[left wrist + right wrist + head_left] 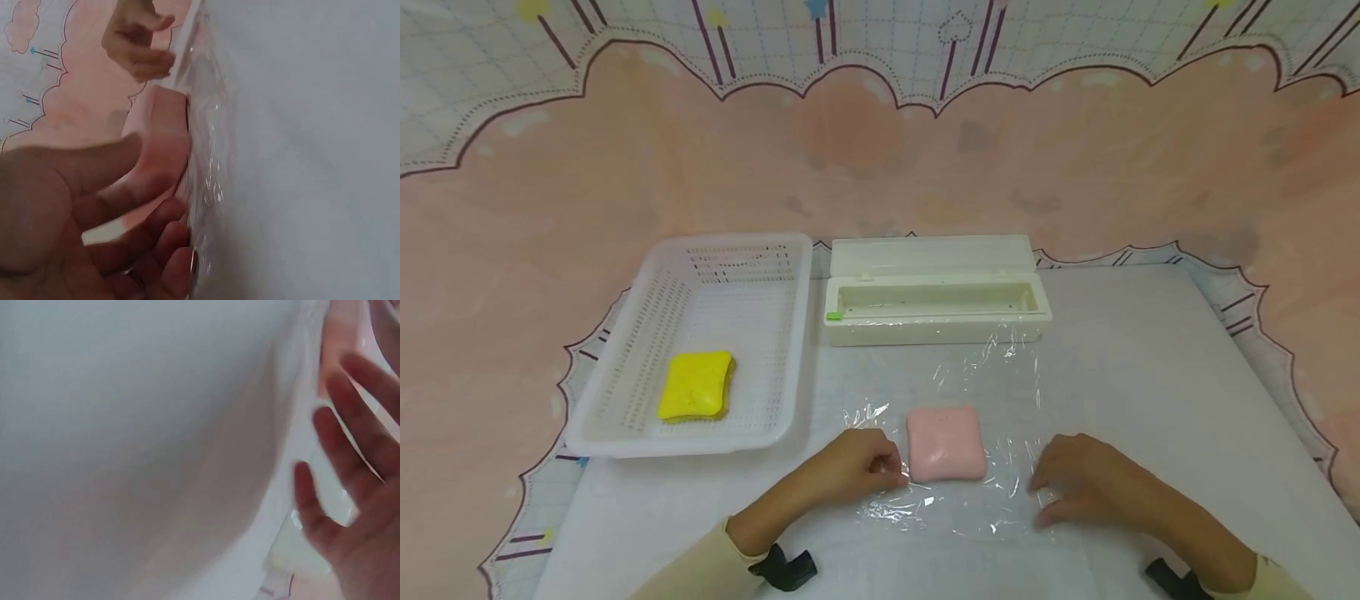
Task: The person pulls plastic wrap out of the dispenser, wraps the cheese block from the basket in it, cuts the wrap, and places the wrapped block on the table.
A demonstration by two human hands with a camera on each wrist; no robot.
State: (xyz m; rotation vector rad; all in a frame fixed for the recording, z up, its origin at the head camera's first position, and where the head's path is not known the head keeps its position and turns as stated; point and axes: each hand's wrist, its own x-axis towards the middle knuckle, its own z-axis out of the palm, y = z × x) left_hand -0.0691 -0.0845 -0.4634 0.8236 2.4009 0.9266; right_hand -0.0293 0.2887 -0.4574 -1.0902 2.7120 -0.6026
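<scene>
A pink, smooth, pillow-shaped block (947,444) lies on a crinkled sheet of clear cling film (1011,467) in the head view. At the block's left side is my left hand (857,463), fingers loosely bent on the film; in the left wrist view its thumb (106,162) stands apart from the fingers. Whether the fingertips touch the block cannot be told. Over the film's right edge is my right hand (1093,483), holding nothing. The right wrist view shows its fingers (353,440) spread and slightly blurred.
Behind the film stands a white cling film dispenser (936,332), lid raised, with a green slider (834,316) at its left. A white perforated basket (760,437) at the left holds a yellow pillow-shaped block (696,386). White cloth (1150,358) covers the work surface.
</scene>
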